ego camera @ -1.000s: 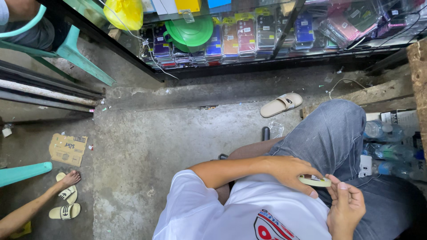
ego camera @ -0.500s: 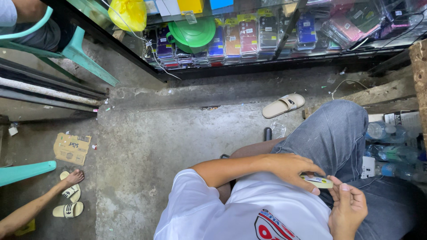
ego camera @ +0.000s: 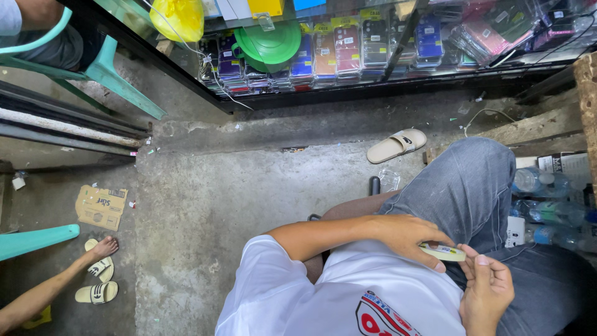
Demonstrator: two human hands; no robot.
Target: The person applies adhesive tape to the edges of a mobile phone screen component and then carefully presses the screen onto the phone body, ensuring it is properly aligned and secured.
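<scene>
I sit in a white shirt and blue jeans (ego camera: 472,186) and look down at my lap. My left hand (ego camera: 407,238) reaches across from the left and grips a small flat pale yellow object (ego camera: 443,252) between thumb and fingers. My right hand (ego camera: 488,287) rises from below at the right, and its fingertips touch the right end of that object. Both hands rest over my thigh. What the object is I cannot tell; most of it is hidden by my fingers.
A beige slipper (ego camera: 396,145) lies on the concrete floor (ego camera: 236,193) ahead. Behind it stands a glass display case (ego camera: 348,50) of coloured packets. Plastic bottles (ego camera: 547,211) crowd the right. Another person's foot (ego camera: 102,249) and sandals, cardboard (ego camera: 99,206) and teal chairs (ego camera: 112,74) are on the left.
The view has shifted slightly. My hands stay together on the small object over my thigh, with hardly any movement.
</scene>
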